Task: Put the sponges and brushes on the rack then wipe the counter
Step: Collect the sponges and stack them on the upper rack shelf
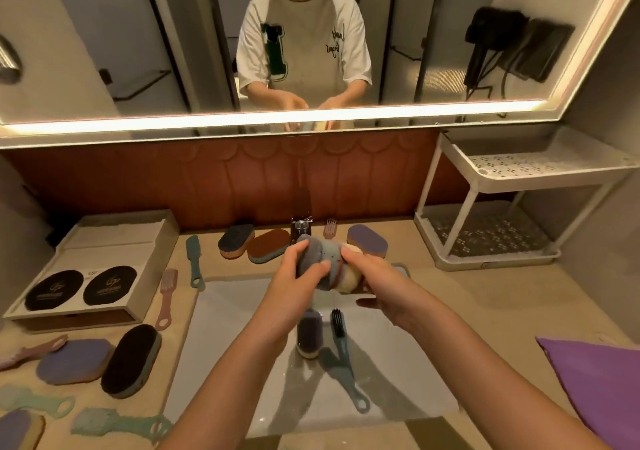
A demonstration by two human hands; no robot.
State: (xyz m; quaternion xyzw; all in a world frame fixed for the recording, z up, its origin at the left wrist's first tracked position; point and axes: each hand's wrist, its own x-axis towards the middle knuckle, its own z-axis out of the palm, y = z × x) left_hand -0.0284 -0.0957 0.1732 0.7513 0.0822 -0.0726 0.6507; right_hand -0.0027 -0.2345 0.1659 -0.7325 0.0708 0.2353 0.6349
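The left hand and right hand grip a stack of sponges between them, fingers curled round its ends. They hold it above the sink, well apart from the white rack at the right, whose two shelves show no sponge or brush, so the task looks barely begun. Still to gather are a sponge and a dark brush in the sink, the back sponges by the tap, and more on the table at left. The purple cloth lies untouched, and nothing seems to block the way to the rack.
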